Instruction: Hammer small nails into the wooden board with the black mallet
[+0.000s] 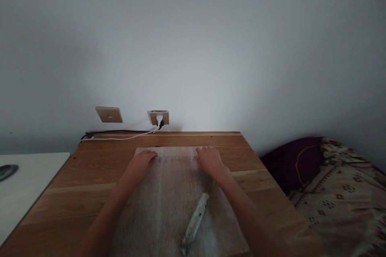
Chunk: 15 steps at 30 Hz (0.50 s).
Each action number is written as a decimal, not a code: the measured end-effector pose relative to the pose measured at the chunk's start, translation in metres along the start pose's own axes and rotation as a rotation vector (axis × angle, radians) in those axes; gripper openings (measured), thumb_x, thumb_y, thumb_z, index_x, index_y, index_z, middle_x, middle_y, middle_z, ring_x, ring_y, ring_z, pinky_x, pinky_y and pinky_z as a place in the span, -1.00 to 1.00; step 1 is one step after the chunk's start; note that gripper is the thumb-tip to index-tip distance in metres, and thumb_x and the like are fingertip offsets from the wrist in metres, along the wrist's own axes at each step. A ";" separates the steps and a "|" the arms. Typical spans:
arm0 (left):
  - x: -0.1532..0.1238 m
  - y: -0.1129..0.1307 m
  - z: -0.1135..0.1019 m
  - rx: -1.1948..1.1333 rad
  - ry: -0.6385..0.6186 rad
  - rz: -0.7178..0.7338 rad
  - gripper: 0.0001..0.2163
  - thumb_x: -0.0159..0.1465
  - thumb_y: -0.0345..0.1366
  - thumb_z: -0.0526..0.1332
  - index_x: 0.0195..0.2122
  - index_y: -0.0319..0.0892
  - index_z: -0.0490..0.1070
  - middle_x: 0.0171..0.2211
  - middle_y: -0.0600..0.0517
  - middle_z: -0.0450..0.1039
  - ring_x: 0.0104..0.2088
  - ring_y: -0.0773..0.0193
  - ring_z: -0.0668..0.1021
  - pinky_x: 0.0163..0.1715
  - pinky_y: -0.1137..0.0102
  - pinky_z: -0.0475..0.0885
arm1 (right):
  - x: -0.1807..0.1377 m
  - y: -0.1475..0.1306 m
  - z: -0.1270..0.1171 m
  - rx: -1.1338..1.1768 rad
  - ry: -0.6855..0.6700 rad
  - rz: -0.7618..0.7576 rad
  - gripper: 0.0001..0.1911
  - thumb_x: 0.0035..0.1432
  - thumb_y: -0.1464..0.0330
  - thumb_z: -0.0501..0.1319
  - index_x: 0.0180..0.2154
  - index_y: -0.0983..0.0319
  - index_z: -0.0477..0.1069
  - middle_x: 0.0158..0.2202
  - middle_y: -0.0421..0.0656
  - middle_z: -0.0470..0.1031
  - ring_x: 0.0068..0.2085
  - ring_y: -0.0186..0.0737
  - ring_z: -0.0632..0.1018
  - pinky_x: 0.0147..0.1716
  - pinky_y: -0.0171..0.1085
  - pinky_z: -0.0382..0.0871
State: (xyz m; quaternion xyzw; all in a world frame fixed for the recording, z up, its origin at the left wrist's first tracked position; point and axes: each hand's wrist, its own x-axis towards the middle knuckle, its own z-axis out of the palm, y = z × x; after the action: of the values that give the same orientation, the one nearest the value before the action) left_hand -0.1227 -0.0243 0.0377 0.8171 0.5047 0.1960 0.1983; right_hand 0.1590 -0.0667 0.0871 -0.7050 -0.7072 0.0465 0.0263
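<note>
A pale grey cloth (175, 196) lies spread on the wooden table (90, 176). My left hand (141, 162) rests on the cloth's far left part, its fingers curled down onto the fabric. On the far right part lies my right hand (209, 158), fingers also bent onto the cloth near its far edge. A long knife (196, 219) with a pale stained blade lies on the cloth under my right forearm, its tip toward me. Neither hand touches the knife.
A wall rises just behind the table with a beige plate (109, 114) and a socket (159, 117) holding a white plug; its white cable (120, 138) runs along the back edge. A white surface (27, 184) adjoins at left. A patterned bed (340, 192) is at right.
</note>
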 end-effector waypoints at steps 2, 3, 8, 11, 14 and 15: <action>0.005 0.001 -0.005 -0.109 0.078 -0.022 -0.81 0.25 -0.31 0.16 -0.31 -0.10 0.60 -0.25 -0.08 0.63 -0.18 0.06 0.62 -0.04 0.22 0.46 | 0.008 0.004 0.008 0.075 -0.024 0.018 -0.82 0.23 0.59 0.19 -0.31 0.32 0.56 -0.24 0.19 0.65 -0.08 0.10 0.64 -0.02 -0.03 0.42; 0.007 0.001 -0.007 -0.196 0.130 -0.052 -0.83 0.23 -0.25 0.18 -0.33 -0.10 0.58 -0.28 -0.06 0.63 -0.22 0.08 0.61 -0.08 0.23 0.47 | 0.010 0.007 0.010 0.125 -0.025 0.024 -0.82 0.23 0.59 0.19 -0.35 0.32 0.55 -0.27 0.19 0.65 -0.09 0.10 0.65 -0.03 -0.04 0.42; 0.011 0.000 -0.009 -0.841 0.246 -0.304 -0.68 0.15 -0.01 0.24 -0.31 -0.19 0.50 -0.41 -0.03 0.55 -0.39 0.20 0.56 -0.31 0.32 0.47 | 0.009 0.034 0.005 0.492 0.065 0.020 -0.77 0.33 0.36 0.11 -0.19 0.27 0.54 -0.30 0.01 0.63 -0.22 -0.11 0.64 -0.22 -0.22 0.47; 0.010 -0.002 -0.003 -0.871 0.119 -0.376 -0.68 0.20 0.00 0.16 -0.40 -0.18 0.42 -0.48 0.01 0.47 -0.46 0.25 0.51 -0.41 0.37 0.40 | 0.006 0.048 -0.002 0.714 0.135 0.026 -0.49 0.42 0.14 -0.13 -0.03 0.28 0.47 -0.30 -0.03 0.59 -0.34 -0.19 0.61 -0.45 -0.29 0.42; 0.009 0.003 0.000 -0.445 0.002 -0.282 -0.74 0.25 -0.07 0.13 -0.38 -0.15 0.40 -0.47 0.02 0.46 -0.41 0.19 0.52 -0.37 0.34 0.40 | 0.008 0.051 -0.003 0.801 0.125 0.024 -0.35 0.40 0.00 -0.21 -0.13 0.28 0.49 -0.35 -0.06 0.56 -0.45 -0.23 0.55 -0.55 -0.32 0.33; 0.009 0.006 0.001 -0.264 -0.039 -0.213 -0.77 0.26 -0.10 0.14 -0.34 -0.15 0.42 -0.43 -0.01 0.50 -0.35 0.14 0.54 -0.30 0.31 0.42 | 0.009 0.049 -0.002 0.787 0.106 0.022 -0.37 0.40 0.00 -0.18 -0.19 0.27 0.51 -0.39 -0.08 0.55 -0.46 -0.24 0.53 -0.54 -0.32 0.32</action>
State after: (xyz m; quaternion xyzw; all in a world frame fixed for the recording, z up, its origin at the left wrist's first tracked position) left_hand -0.1141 -0.0187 0.0406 0.7296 0.5541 0.2226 0.3333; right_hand 0.2074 -0.0573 0.0840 -0.6499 -0.6256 0.2776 0.3303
